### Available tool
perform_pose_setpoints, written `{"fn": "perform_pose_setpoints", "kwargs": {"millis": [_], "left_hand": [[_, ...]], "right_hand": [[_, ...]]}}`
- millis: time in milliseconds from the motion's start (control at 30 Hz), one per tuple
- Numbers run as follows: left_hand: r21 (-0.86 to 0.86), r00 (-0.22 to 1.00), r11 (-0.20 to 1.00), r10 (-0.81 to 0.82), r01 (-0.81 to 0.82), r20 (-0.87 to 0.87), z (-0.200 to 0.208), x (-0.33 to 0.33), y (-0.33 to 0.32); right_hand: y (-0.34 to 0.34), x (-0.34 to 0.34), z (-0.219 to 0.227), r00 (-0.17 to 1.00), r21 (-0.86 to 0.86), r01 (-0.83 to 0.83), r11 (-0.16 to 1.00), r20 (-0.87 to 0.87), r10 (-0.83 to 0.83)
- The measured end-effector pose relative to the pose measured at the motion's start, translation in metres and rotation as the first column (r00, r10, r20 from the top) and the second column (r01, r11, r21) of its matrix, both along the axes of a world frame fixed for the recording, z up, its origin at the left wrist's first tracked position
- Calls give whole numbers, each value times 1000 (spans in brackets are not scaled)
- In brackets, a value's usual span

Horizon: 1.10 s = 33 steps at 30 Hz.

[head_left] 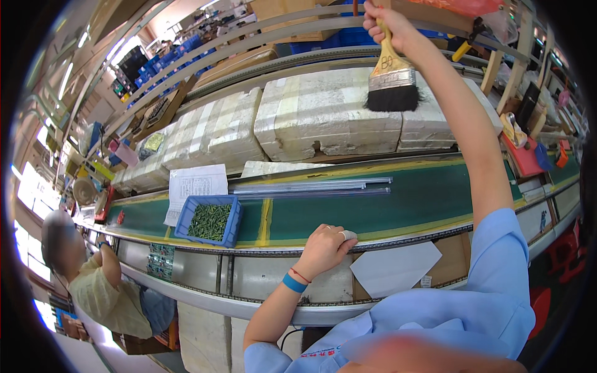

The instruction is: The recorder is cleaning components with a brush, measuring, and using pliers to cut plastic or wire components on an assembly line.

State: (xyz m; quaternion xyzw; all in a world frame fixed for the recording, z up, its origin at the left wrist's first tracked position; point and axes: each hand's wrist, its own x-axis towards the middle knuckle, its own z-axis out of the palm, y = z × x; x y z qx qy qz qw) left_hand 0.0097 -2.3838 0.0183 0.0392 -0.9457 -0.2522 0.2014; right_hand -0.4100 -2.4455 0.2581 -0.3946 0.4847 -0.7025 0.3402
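Note:
Raised high at the top right, my right hand (396, 31) is closed round the wooden handle of a wide paintbrush (390, 78). Its black bristles point down, in front of white foam blocks (329, 115). My left hand (324, 250) rests at the near metal rail (404, 241) of a green conveyor belt (348, 214), with its fingers curled. A pale covering shows on one fingertip; what lies under the fingers is hidden. Clear plastic strips (311, 187) lie on the belt beyond that hand.
A blue bin (232, 225) of small green parts stands on the belt beside a printed sheet (198, 183). White paper (398, 267) lies near me, and green circuit boards (160, 261) sit farther left. At the left edge a co-worker (112, 286) sits by the line.

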Motion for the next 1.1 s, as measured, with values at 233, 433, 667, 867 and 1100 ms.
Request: {"fn": "perform_pose_setpoints", "kwargs": {"millis": [233, 433, 667, 867, 1100], "left_hand": [[-69, 999, 997, -43, 44, 7, 0, -1, 2], [-114, 999, 993, 24, -20, 33, -3, -8, 6], [-60, 997, 996, 75, -73, 33, -5, -10, 17], [189, 938, 929, 281, -319, 203, -20, -20, 22], [53, 930, 944, 312, -327, 193, -5, -16, 36]], "right_hand": [[56, 52, -34, 991, 51, 136, 989, 8, -136], [214, 65, -30, 905, -75, 276, 958, -315, -286], [509, -8, -49, 110, 48, 990, 132, -848, -518], [697, -50, -157, -230, -221, 921, -320, -973, 9], [705, -82, -236, -123, 21, 850, -526, -963, -238]]}}
